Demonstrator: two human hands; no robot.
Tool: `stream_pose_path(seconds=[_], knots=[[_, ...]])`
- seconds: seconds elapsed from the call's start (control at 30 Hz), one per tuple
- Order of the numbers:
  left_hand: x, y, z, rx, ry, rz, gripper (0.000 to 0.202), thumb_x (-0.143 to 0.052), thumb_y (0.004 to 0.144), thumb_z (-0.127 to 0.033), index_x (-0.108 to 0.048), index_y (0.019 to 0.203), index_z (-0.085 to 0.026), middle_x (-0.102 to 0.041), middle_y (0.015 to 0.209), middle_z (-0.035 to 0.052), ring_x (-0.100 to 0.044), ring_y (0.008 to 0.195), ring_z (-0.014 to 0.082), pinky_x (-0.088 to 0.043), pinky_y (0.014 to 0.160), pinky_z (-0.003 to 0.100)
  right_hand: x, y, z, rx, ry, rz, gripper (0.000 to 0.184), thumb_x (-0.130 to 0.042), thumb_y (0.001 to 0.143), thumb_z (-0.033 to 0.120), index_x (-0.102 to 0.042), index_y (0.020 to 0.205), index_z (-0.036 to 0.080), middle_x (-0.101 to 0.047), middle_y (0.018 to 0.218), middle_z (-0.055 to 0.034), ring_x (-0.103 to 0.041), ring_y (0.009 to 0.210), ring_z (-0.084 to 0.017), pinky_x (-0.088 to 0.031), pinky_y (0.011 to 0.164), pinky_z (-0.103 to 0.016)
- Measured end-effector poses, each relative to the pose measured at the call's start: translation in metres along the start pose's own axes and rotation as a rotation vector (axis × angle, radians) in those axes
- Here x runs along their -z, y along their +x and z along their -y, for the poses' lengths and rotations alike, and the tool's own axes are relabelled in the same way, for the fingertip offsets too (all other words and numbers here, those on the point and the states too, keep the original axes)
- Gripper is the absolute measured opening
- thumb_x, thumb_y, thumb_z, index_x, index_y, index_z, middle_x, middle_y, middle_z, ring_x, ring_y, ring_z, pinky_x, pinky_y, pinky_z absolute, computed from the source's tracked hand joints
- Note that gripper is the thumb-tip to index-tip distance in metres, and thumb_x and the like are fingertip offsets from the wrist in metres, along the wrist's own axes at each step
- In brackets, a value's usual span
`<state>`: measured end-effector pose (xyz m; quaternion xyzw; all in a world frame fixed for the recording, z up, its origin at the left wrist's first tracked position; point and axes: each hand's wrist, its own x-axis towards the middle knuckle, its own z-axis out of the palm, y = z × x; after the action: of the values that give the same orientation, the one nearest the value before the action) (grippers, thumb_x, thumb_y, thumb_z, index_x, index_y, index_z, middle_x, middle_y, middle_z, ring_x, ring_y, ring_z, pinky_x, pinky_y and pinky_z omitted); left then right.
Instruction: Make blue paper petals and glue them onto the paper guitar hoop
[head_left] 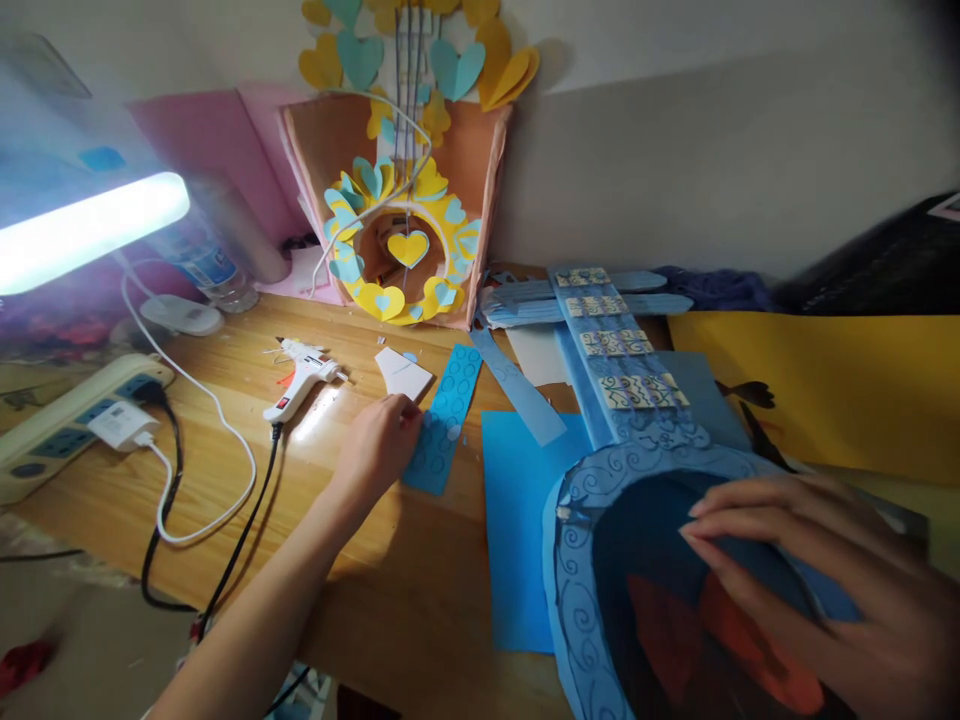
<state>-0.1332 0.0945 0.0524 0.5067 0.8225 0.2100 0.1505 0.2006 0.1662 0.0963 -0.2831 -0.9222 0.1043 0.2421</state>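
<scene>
Blue strip (444, 418) at left hand (377, 447)

Front centre: bare bench (405, 600) lies open between the left hand (379, 445) with its forearm and the blue paper sheet (517, 520).
Left: glue gun (304, 380), its black cord (244, 530) and a white cable (193, 380) cross the wood; a power strip (60, 420) lines the edge.
Rear: cardboard heart box (472, 170) blocks the wall side.
Right: blue paper guitar (622, 400) and yellow sheet (825, 390) cover the surface.
Above left: lamp bar (90, 230) hangs low.
</scene>
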Motion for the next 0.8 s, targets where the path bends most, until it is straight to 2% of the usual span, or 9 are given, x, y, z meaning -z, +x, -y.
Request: stream_pose_path(seconds=[0.13,0.23,0.3,0.37,0.43,0.47,0.57,0.67,0.8], knots=[[0.004,-0.002,-0.001,0.012,-0.115,-0.065,0.012,-0.055,0.078,-0.024,-0.058,0.069,-0.017,-0.06,0.065,0.0037,-0.055,0.064,0.0182,-0.038,0.061,0.028,-0.001,-0.001,0.0,0.006,-0.03,0.014,0.006,-0.056,0.085,0.031,-0.058,0.089,0.028,-0.059,0.092,-0.0049,-0.055,0.092,-0.021,-0.044,0.078,-0.04],[0.009,-0.015,-0.015,-0.027,-0.267,-0.079,0.018,-0.05,0.084,-0.032,-0.058,0.077,-0.018,-0.062,0.073,0.0028,-0.055,0.066,0.0146,-0.041,0.06,0.025,0.001,-0.001,0.007,-0.011,-0.033,0.022,0.008,-0.055,0.085,0.035,-0.059,0.089,0.029,-0.06,0.091,-0.0042,-0.057,0.092,-0.02,-0.046,0.075,-0.036],[0.01,-0.034,-0.035,-0.059,-0.436,-0.057,0.024,-0.046,0.088,-0.038,-0.056,0.079,-0.018,-0.062,0.077,0.0017,-0.056,0.067,0.0122,-0.043,0.059,0.022,0.005,0.001,0.019,-0.064,-0.004,0.004,0.012,-0.055,0.085,0.038,-0.059,0.091,0.029,-0.062,0.088,-0.003,-0.06,0.087,-0.018,-0.049,0.071,-0.032],[0.008,-0.058,-0.061,-0.009,-0.846,-0.062,0.02,-0.055,0.084,-0.037,-0.056,0.075,-0.019,-0.058,0.07,-0.0007,-0.054,0.067,0.0109,-0.043,0.058,0.019,0.01,0.003,0.037,-0.136,0.062,-0.015,0.015,-0.056,0.084,0.041,-0.059,0.091,0.028,-0.064,0.08,-0.0001,-0.063,0.073,-0.014,-0.052,0.059,-0.025],[0.001,-0.082,-0.087,0.02,-1.061,0.038,0.019,-0.059,0.082,-0.034,-0.057,0.072,-0.019,-0.055,0.066,-0.0018,-0.05,0.061,0.0095,-0.041,0.054,0.017,0.014,0.003,0.056,-0.213,0.168,-0.007,0.014,-0.058,0.084,0.042,-0.06,0.088,0.028,-0.064,0.071,0.0036,-0.062,0.058,-0.01,-0.05,0.048,-0.019],[-0.004,-0.092,-0.098,0.038,-1.129,0.099,0.019,-0.061,0.081,-0.033,-0.057,0.07,-0.018,-0.055,0.066,-0.0013,-0.049,0.061,0.0095,-0.041,0.054,0.017,0.014,0.002,0.064,-0.255,0.22,-0.014,0.014,-0.059,0.083,0.042,-0.061,0.088,0.029,-0.064,0.071,0.0046,-0.062,0.058,-0.009,-0.05,0.048,-0.017],[-0.019,-0.114,-0.121,0.042,-1.264,0.261,0.019,-0.062,0.08,-0.031,-0.057,0.069,-0.017,-0.055,0.066,-0.0009,-0.049,0.062,0.0094,-0.042,0.056,0.017,0.012,-0.009,0.082,-0.325,0.323,-0.103,0.018,-0.068,0.078,0.039,-0.061,0.092,0.029,-0.068,0.078,0.0058,-0.066,0.071,-0.011,-0.055,0.066,-0.018],[-0.03,-0.124,-0.129,0.031,-1.296,0.372,0.017,-0.062,0.082,-0.031,-0.057,0.072,-0.018,-0.055,0.069,-0.0012,-0.049,0.064,0.0093,-0.042,0.059,0.016,0.011,-0.025,0.087,-0.315,0.356,-0.208,0.016,-0.07,0.077,0.024,-0.062,0.09,0.027,-0.069,0.08,0.0051,-0.067,0.077,-0.011,-0.055,0.078,-0.019],[-0.035,-0.128,-0.125,-0.032,-1.223,0.501,0.018,-0.059,0.084,-0.033,-0.056,0.074,-0.018,-0.053,0.071,-0.001,-0.048,0.067,0.0104,-0.041,0.063,0.017,0.013,-0.041,0.085,-0.215,0.358,-0.207,0.024,-0.063,0.079,0.005,-0.065,0.096,0.022,-0.069,0.088,0.0004,-0.067,0.08,-0.011,-0.057,0.072,-0.017]])
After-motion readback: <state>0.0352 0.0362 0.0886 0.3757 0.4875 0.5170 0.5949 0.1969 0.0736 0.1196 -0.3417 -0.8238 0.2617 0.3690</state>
